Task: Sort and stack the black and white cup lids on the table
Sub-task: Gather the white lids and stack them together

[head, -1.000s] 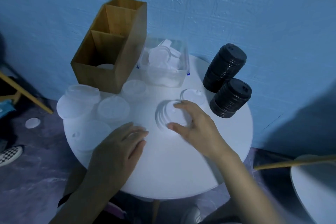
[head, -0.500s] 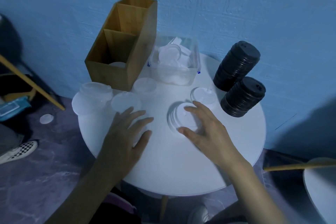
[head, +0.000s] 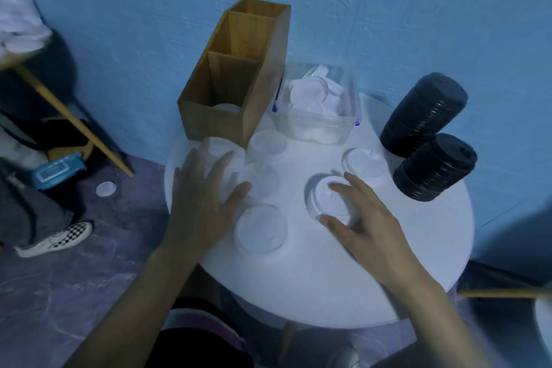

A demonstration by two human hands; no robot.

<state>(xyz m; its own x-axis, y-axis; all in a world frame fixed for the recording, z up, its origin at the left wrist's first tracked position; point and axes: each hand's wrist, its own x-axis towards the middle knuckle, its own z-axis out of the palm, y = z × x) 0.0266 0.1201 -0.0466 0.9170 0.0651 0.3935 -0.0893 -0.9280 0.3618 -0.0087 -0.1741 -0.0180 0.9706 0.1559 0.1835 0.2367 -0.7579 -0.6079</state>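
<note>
My right hand point(head: 363, 213) grips a short stack of white lids point(head: 325, 197) at the middle of the round white table point(head: 373, 272), thumb on the near rim and fingers over the top. My left hand point(head: 203, 197) is spread open over the white lids at the table's left edge point(head: 215, 149). More white lids lie singly: one near my left thumb point(head: 260, 228), one behind it point(head: 260, 179), one by the wooden box point(head: 268, 143), one at the back right point(head: 363, 162). Two stacks of black lids stand at the right, one at the back point(head: 424, 113) and one nearer point(head: 436, 166).
A wooden two-compartment box point(head: 236, 75) and a clear plastic tub of white lids point(head: 318, 107) stand at the back by the blue wall. One white lid lies on the floor point(head: 106, 189) at the left, near a person's checkered shoe point(head: 56, 239). A chair leg point(head: 71, 116) slants there.
My left hand has moved up and to the left, off the near lid and over the lids at the table's left edge. My right hand keeps its hold on the white stack.
</note>
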